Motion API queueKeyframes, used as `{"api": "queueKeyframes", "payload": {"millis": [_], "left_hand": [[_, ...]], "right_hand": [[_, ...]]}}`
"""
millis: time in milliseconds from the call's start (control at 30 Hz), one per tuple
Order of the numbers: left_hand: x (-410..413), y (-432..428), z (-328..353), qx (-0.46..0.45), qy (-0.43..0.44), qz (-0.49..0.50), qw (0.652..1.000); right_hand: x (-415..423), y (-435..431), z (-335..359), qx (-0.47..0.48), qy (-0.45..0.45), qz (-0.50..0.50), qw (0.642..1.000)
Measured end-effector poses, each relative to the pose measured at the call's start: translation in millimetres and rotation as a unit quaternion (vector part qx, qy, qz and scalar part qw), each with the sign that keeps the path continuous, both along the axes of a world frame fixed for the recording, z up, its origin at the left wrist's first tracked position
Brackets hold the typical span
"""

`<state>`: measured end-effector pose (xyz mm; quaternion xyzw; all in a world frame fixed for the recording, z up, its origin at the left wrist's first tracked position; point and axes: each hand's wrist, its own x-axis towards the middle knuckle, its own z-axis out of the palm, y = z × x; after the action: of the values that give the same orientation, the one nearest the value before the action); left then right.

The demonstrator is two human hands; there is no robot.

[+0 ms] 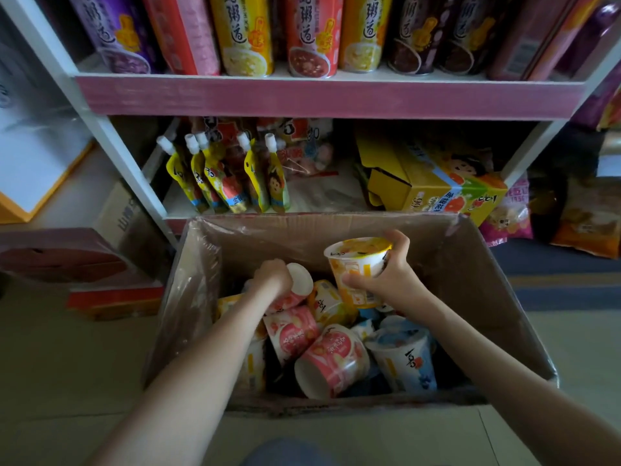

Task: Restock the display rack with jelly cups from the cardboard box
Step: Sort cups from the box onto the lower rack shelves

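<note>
Jelly cups (331, 359), tapered plastic, jumbled in creased cardboard box (470, 284).

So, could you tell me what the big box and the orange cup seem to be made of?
The box looks like matte brown cardboard with creased walls, glossy clear film lining the left one. The orange cup, gripped by the right hand, seems thin plastic or coated paper: its printed side shines.
</note>
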<state>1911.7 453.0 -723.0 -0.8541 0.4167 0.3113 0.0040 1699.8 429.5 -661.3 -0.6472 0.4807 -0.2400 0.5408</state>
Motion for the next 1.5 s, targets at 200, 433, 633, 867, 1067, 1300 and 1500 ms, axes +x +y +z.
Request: {"api": "queueKeyframes", "payload": {"millis": [200,433,633,867,1067,1300,1500], "left_hand": [[-2.6,2.1,-0.3,0.023,-0.001,0.042,0.999],[6.0,-1.1,-7.1,0.100,0.099,0.077,0.987],[5.9,0.6,-6.9,0.129,0.109,0.043,0.985],[14.2,10.4,-11.6,0.063,0.112,0.080,0.988],[12.0,11.8,-16.1,-0.016,0.126,0.164,0.978],[9.5,6.2,14.8,-0.044,0.101,0.185,0.977],[11.3,32.6,66.4,-0.172,0.178,0.071,0.966]], "right_hand": [[3.5,9.1,-9.5,-0.012,0.082,0.054,0.995],[1.0,-6.9,-21.0,-0.004,0.120,0.057,0.991],[0.3,-12.1,-21.7,-0.016,0.143,0.075,0.987],[-4.0,-23.0,-19.3,0.024,0.066,0.046,0.996],[-3.4,-24.5,-20.6,0.043,0.046,0.048,0.997],[-2.7,-30.5,-7.1,0.064,-0.001,0.068,0.996],[-1.2,-31.5,6.5,0.144,-0.098,0.064,0.983]]}}
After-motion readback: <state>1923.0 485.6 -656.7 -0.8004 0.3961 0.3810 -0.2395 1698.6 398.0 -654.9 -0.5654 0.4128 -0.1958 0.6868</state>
